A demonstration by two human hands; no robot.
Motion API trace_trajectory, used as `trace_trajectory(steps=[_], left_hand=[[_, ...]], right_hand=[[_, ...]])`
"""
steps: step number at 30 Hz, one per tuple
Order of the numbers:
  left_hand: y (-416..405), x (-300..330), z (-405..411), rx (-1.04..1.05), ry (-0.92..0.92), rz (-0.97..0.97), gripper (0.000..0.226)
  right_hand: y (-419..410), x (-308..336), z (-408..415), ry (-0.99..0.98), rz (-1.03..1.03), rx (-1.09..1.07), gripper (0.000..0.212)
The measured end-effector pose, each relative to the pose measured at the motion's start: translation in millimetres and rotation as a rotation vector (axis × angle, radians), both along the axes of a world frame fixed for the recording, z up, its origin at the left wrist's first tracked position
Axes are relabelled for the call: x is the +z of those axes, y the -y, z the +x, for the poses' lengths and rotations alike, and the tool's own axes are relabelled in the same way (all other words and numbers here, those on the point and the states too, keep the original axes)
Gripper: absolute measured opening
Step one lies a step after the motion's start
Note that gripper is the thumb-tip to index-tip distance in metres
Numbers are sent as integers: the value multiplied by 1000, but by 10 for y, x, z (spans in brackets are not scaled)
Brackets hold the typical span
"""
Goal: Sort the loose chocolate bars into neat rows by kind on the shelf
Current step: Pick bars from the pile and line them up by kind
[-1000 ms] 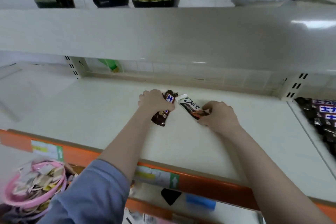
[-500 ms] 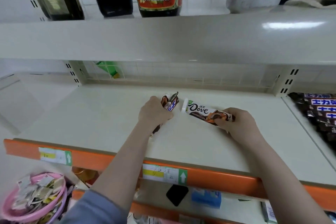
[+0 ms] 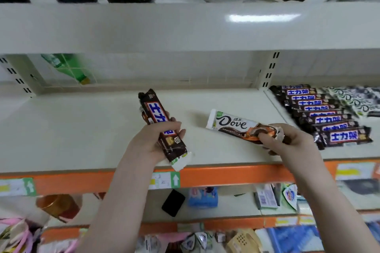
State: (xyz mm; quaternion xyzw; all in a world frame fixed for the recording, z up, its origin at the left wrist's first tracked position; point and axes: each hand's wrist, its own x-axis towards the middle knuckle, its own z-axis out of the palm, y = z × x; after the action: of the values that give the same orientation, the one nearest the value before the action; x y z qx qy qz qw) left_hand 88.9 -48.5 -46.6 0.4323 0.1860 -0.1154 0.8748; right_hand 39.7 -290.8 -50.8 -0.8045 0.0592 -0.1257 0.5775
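Two hands, head view. Left hand (image 3: 151, 142) fingers curled round a small stack of brown Snickers bars (image 3: 162, 127), count unclear, lifted over the shelf (image 3: 82, 129). Right hand (image 3: 292, 141) pinches one Dove bar (image 3: 236, 124) by its end. Right: a row of about eight Snickers (image 3: 329, 117) beside some Dove bars (image 3: 353, 98), blurred.

shop: price-tagged shelf (image 3: 226, 176), stocked goods

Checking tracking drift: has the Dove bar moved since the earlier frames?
Yes. The Dove bar, held by the right hand, has come forward from mid-shelf toward the orange shelf edge.
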Motion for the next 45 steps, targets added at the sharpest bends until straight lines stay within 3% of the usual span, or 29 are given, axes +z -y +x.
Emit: trace_trajectory(steps=[5,10,15,18,22,30,38,45], left_hand=[[520,9,-231,-64,21,78,9],[1369,34,-473,-136,139,314,15],[2602,16,-746,-168,226,455,16],[3281,-9,-904,-162,253,488,13],[4057,31,-1039,-192,246,523,11],[4975,33,-828,-267,253,608,13],[5671,112,-252,-353,209,545,15],[6620,135,58,-460,209,658,18]], right_hand=[[491,-5,-309,29,56,-61,10],[1273,-2,-579,74,146,-89,6],[2453,-21,-858,90,176,-61,21],[3158,-31,-982,94,171,-56,9],[3881,-6,-1137,96,181,-47,10],[4597,-65,-886,65,235,26,11],[5357,-30,-355,239,-364,30,51],[6461,-68,-25,354,-706,74,46]])
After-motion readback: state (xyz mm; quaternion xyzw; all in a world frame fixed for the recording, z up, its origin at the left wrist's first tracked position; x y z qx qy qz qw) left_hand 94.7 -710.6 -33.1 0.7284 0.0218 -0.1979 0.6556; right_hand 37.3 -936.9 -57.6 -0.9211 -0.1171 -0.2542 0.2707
